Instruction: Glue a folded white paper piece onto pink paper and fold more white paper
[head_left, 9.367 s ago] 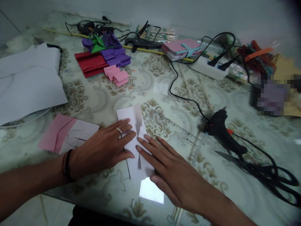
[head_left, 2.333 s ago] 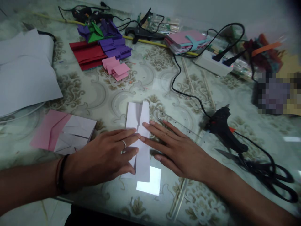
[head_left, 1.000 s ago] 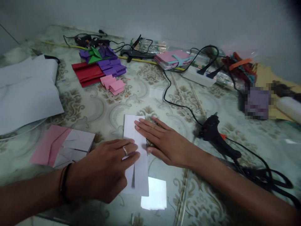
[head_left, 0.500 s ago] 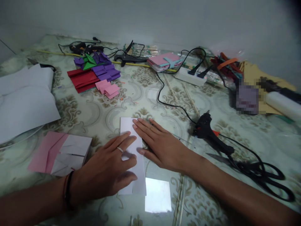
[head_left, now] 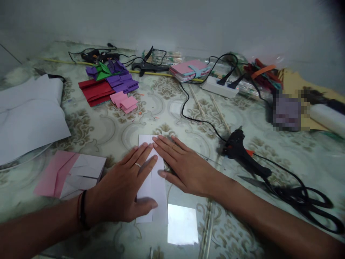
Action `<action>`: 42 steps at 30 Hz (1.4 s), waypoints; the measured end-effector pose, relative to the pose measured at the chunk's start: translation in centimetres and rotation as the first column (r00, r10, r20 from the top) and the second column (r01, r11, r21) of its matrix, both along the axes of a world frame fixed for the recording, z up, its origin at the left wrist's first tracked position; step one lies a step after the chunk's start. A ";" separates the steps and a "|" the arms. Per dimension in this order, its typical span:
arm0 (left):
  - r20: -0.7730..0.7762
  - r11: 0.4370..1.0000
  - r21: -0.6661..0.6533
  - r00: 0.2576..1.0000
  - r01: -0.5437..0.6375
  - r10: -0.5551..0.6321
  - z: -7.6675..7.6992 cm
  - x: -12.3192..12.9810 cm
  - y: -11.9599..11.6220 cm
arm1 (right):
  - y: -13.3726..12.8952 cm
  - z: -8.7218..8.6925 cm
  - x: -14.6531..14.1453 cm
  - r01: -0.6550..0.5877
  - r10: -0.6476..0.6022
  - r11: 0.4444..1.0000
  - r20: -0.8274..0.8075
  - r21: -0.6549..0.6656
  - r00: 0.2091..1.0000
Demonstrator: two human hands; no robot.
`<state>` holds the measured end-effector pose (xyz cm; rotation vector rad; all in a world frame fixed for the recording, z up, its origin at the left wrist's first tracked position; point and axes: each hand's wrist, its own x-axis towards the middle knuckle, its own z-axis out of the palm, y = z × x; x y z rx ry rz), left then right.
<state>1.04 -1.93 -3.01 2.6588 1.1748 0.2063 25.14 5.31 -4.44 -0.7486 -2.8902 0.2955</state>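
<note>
Folded white paper (head_left: 159, 201) lies flat on the patterned surface (head_left: 113, 133), directly beneath the fingers of both hands, its long axis running 12 to 6 o'clock. Left hand (head_left: 118, 190), extended from 8 o'clock: fingertips on the paper's upper half, thumb over the lower half; grip unclosed, clasping nothing. Right hand (head_left: 184, 169), extended from 4 o'clock: fingers laid flat over the upper right edge; grip likewise unclosed. Both hands touch the paper; neither rates as nearer.

Surroundings, left to right, paper as clock centre: white sheets (head_left: 29, 118) at 10; pink-and-white folded paper (head_left: 59, 172) at 9; red folded paper (head_left: 95, 91) at 11, beside purple folded papers (head_left: 125, 84). Clear plastic packs (head_left: 172, 57) at 12 appear to contain pale sticks. Power strip (head_left: 219, 88) at 1 carries two black plugs (head_left: 222, 80). Glue gun (head_left: 235, 147) lies past 2. Red bundle (head_left: 269, 81) at 2 adjoins clear plastic; whether inside it, cannot tell. Scissors (head_left: 292, 198) lie at 3.
</note>
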 end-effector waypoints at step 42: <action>-0.019 1.000 -0.023 1.000 0.011 -0.011 0.2 0.1 -0.1 | -6.3 2.6 -0.2 0.169 -0.159 0.979 -0.091 0.117 0.983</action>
